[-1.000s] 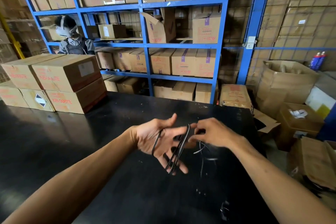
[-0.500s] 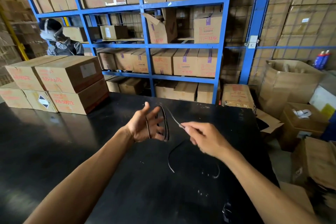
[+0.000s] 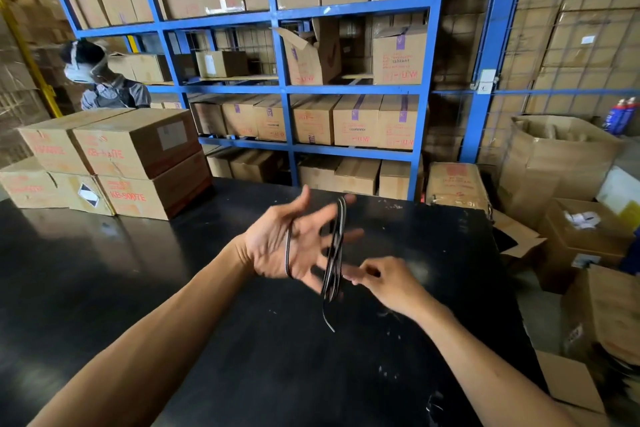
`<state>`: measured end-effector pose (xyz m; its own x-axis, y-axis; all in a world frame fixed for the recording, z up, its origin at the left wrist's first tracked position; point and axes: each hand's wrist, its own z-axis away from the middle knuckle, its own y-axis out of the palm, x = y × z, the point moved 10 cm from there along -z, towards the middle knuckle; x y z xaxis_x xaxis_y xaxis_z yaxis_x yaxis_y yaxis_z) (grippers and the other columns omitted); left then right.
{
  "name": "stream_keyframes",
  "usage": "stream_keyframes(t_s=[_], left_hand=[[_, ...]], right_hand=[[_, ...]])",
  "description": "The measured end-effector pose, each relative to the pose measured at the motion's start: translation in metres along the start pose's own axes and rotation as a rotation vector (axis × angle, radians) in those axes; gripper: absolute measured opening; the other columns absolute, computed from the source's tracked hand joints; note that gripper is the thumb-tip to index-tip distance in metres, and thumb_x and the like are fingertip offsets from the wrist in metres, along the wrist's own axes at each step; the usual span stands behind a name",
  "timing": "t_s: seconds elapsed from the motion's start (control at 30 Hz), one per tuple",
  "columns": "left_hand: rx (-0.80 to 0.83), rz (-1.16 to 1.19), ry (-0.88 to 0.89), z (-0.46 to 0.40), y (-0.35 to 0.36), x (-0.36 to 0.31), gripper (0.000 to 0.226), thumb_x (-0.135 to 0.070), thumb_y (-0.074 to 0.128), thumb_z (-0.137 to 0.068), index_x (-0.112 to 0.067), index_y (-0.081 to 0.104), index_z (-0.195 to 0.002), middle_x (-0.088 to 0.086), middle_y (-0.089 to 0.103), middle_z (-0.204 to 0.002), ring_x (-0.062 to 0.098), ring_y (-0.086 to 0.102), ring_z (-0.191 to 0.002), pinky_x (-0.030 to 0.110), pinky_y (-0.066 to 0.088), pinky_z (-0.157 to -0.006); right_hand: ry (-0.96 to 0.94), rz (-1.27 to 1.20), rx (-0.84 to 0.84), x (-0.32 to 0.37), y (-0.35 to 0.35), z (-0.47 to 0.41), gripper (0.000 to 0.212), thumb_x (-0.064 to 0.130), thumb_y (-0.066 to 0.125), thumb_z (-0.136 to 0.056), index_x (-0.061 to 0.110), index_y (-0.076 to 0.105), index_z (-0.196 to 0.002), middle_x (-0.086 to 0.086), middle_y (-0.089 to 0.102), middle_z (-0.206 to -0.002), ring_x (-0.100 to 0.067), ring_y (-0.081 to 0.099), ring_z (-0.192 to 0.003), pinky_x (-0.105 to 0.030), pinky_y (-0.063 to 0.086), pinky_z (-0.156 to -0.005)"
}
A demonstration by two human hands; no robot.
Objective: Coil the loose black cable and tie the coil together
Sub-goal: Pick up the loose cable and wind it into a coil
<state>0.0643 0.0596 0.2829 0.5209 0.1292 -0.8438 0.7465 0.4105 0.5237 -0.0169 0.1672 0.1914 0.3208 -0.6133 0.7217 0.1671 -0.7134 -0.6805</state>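
Observation:
The black cable (image 3: 335, 246) is wound in several loops around my left hand (image 3: 277, 243), which is held palm-up above the black table with its fingers spread. One strand crosses the palm near the thumb; the rest of the loops hang over the fingers. A short loose tail dangles below the coil toward the table. My right hand (image 3: 388, 282) is just right of the coil's lower end, fingers pinched at the cable there.
The black table (image 3: 138, 288) carries stacked cardboard boxes (image 3: 114, 159) at its far left. Blue shelving (image 3: 287, 90) full of boxes stands behind it. Open cartons (image 3: 585, 239) crowd the floor on the right. A person (image 3: 104, 83) stands at the far left.
My right hand has brought the loose cable down and around, adding another loop onto my left hand. The free tail is much shorter than before. My left hand has opened wider.

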Motion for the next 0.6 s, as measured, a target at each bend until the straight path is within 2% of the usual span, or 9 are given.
stream_keyframes(t_s=[0.03,0.1,0.2,0.27,0.33,0.4,0.47,0.53,0.6], left_hand=[[0.043,-0.018,-0.08,-0.001,0.007,0.014,0.071,-0.077,0.012,-0.092,-0.046,0.017,-0.155,0.01,0.004,-0.169,0.06,0.0,-0.146,0.079,0.019,-0.105],[0.081,-0.071,-0.224,-0.003,0.011,0.04,0.072,-0.078,0.011,-0.091,-0.046,0.017,-0.155,0.007,0.004,-0.169,0.06,0.002,-0.146,0.078,0.014,-0.106],[0.024,-0.17,-0.394,-0.004,-0.003,0.07,0.072,-0.081,0.013,-0.089,-0.049,0.021,-0.153,-0.001,0.011,-0.167,0.058,0.009,-0.146,0.075,0.014,-0.109],[-0.07,-0.201,-0.431,-0.004,-0.021,0.08,0.072,-0.082,0.015,-0.088,-0.05,0.028,-0.151,-0.004,0.026,-0.161,0.055,0.013,-0.147,0.073,0.015,-0.11],[-0.239,-0.194,-0.373,-0.002,-0.047,0.076,0.073,-0.081,0.017,-0.088,-0.047,0.034,-0.15,0.0,0.034,-0.159,0.054,0.022,-0.145,0.074,0.015,-0.112],[-0.427,-0.128,-0.243,0.004,-0.073,0.059,0.074,-0.08,0.023,-0.088,-0.042,0.038,-0.15,0.008,0.026,-0.164,0.056,0.025,-0.143,0.077,0.014,-0.111],[-0.566,-0.023,-0.1,0.011,-0.089,0.039,0.075,-0.077,0.032,-0.088,-0.036,0.042,-0.149,0.013,0.013,-0.167,0.059,0.02,-0.143,0.079,0.012,-0.11],[-0.623,0.015,0.013,0.012,-0.094,0.021,0.072,-0.076,0.035,-0.089,-0.036,0.043,-0.149,0.014,0.005,-0.168,0.06,0.014,-0.144,0.079,0.012,-0.11],[-0.63,0.036,0.113,0.008,-0.095,0.006,0.071,-0.075,0.034,-0.091,-0.036,0.039,-0.151,0.016,0.006,-0.168,0.058,0.01,-0.146,0.078,0.014,-0.11]], right_hand=[[-0.044,0.051,0.034,0.006,-0.008,-0.006,0.038,0.065,0.064,-0.084,0.029,0.075,-0.076,0.012,0.067,-0.063,0.003,0.058,-0.057,-0.022,0.042,-0.055],[-0.128,0.196,0.096,0.018,-0.027,-0.016,0.035,0.063,0.061,-0.08,0.031,0.075,-0.087,0.011,0.07,-0.084,-0.002,0.065,-0.076,-0.029,0.055,-0.07],[-0.267,0.456,0.038,0.042,-0.065,-0.029,0.022,0.055,0.071,-0.083,0.034,0.074,-0.089,0.017,0.064,-0.085,-0.002,0.064,-0.08,-0.025,0.05,-0.065],[-0.327,0.477,-0.026,0.056,-0.086,-0.034,0.021,0.055,0.075,-0.08,0.035,0.074,-0.087,0.02,0.062,-0.08,0.0,0.06,-0.075,-0.022,0.043,-0.06],[-0.319,0.366,-0.067,0.064,-0.098,-0.034,0.016,0.053,0.077,-0.08,0.038,0.074,-0.085,0.02,0.065,-0.076,0.0,0.061,-0.073,-0.023,0.044,-0.06],[-0.283,0.212,-0.095,0.064,-0.097,-0.026,0.01,0.051,0.077,-0.081,0.042,0.075,-0.084,0.021,0.07,-0.077,0.002,0.065,-0.074,-0.022,0.048,-0.058],[-0.265,0.096,-0.079,0.061,-0.081,-0.012,0.016,0.051,0.074,-0.085,0.039,0.077,-0.095,0.024,0.073,-0.084,0.005,0.067,-0.079,-0.021,0.053,-0.064],[-0.236,-0.073,-0.054,0.057,-0.059,0.003,0.022,0.048,0.068,-0.091,0.036,0.076,-0.108,0.021,0.075,-0.088,0.002,0.07,-0.079,-0.019,0.055,-0.067],[-0.192,-0.298,-0.068,0.052,-0.039,0.015,0.021,0.04,0.063,-0.098,0.032,0.074,-0.114,0.011,0.071,-0.075,-0.004,0.068,-0.067,-0.022,0.055,-0.069]])
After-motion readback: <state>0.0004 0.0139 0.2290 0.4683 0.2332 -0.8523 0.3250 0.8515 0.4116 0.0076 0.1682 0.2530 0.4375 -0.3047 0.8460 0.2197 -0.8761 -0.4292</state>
